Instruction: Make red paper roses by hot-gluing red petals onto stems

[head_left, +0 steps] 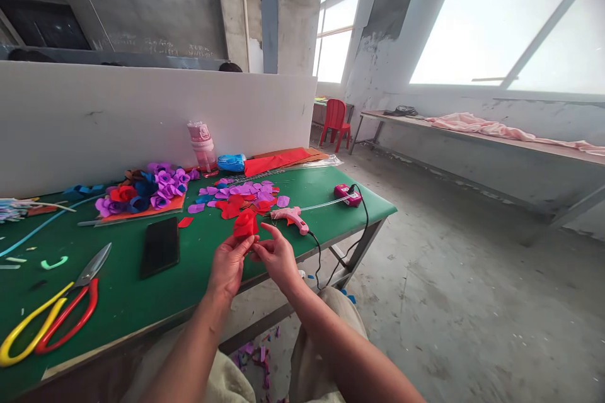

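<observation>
A red flower (245,224) made of petals is held up over the table's front edge. My left hand (229,262) grips its base between thumb and fingers. Close beside it, my right hand (276,254) pinches at the underside of the flower, with the index finger stretched out; what lies between its fingertips is too small to make out. Just behind my right hand, a pink glue gun (293,219) lies on the green table. Loose red petals (231,206) and purple petals (255,189) are spread behind the flower.
Scissors (87,283) and a black phone (161,247) lie at left. Finished flowers (163,186), a pink bottle (203,148) and a blue packet (231,162) stand or lie farther back. A magenta box (347,195) with a black cable sits near the right end.
</observation>
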A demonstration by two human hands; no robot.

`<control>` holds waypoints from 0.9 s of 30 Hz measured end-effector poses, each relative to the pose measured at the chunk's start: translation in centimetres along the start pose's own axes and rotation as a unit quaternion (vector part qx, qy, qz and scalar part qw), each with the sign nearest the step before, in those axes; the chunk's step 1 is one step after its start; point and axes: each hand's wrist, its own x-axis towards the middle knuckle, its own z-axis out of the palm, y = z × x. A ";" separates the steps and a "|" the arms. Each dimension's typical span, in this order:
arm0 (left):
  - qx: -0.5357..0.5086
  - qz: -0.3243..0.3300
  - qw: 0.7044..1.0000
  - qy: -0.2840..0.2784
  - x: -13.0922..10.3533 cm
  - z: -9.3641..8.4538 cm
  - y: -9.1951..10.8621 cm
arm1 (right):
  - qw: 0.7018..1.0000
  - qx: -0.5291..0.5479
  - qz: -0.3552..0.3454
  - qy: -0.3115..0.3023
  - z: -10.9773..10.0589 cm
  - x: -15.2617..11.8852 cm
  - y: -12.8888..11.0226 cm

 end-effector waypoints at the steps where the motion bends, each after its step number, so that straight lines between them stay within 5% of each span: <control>1: -0.002 0.002 1.000 0.001 0.0 0.0 0.0 | 1.000 0.006 0.003 -0.005 0.1 -0.1 0.0; 6: 0.005 0.022 1.000 0.010 0.0 -0.3 0.3 | 0.996 -0.070 -0.049 0.012 -1.1 -0.5 -0.3; 10: 0.004 0.025 0.999 0.020 0.0 -0.7 0.9 | 0.962 -0.211 -0.129 0.115 -5.7 1.2 -1.6; 14: 0.001 0.019 0.999 0.028 0.3 -1.1 1.5 | 0.916 -0.385 -0.019 0.114 -9.8 4.5 -2.3; 18: -0.006 0.017 0.999 0.028 0.8 -1.5 1.2 | 0.877 -0.474 0.049 0.070 -10.4 6.9 -1.3; 22: -0.023 0.007 0.999 0.022 1.2 -1.8 0.7 | 0.887 -0.452 0.072 0.064 -10.0 8.0 -0.3; 27: -0.066 -0.022 0.997 0.041 1.2 -2.3 1.3 | 0.939 -0.331 0.075 0.053 -9.4 7.3 -0.8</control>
